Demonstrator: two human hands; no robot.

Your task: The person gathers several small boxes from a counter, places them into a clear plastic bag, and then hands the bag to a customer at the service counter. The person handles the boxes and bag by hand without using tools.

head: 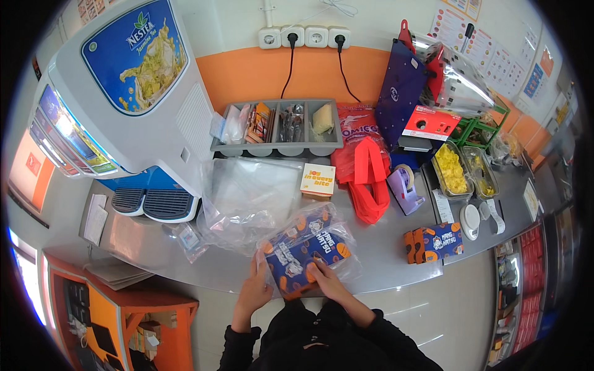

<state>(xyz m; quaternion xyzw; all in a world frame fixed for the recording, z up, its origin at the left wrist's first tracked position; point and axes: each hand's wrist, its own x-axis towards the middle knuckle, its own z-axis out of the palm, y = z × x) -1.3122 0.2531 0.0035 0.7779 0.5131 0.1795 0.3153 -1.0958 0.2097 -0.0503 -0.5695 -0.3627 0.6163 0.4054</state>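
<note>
Two blue-and-orange printed cardboard food boxes (pixel 301 250) lie side by side within a clear plastic bag (pixel 353 268), at the counter's front edge before me. My left hand (pixel 256 288) grips the bag's left edge, its fingers pointing away from me. Over the near right side of the boxes, my right hand (pixel 328 280) holds the nearer one, thumb on top; its other fingers are partly hidden. Behind the boxes lies a stack of flat clear plastic bags (pixel 253 188). A small white-and-yellow carton (pixel 318 179) with writing stands beside that stack.
A Nestea drink dispenser (pixel 134 92) stands left. Behind are a grey divided organiser (pixel 278 147) and red bags (pixel 364 185). Rightward sit a lilac tape dispenser (pixel 405 190), a cup sealing machine (pixel 403 92), more printed boxes (pixel 436 242) and glass containers of yellow food (pixel 451 169).
</note>
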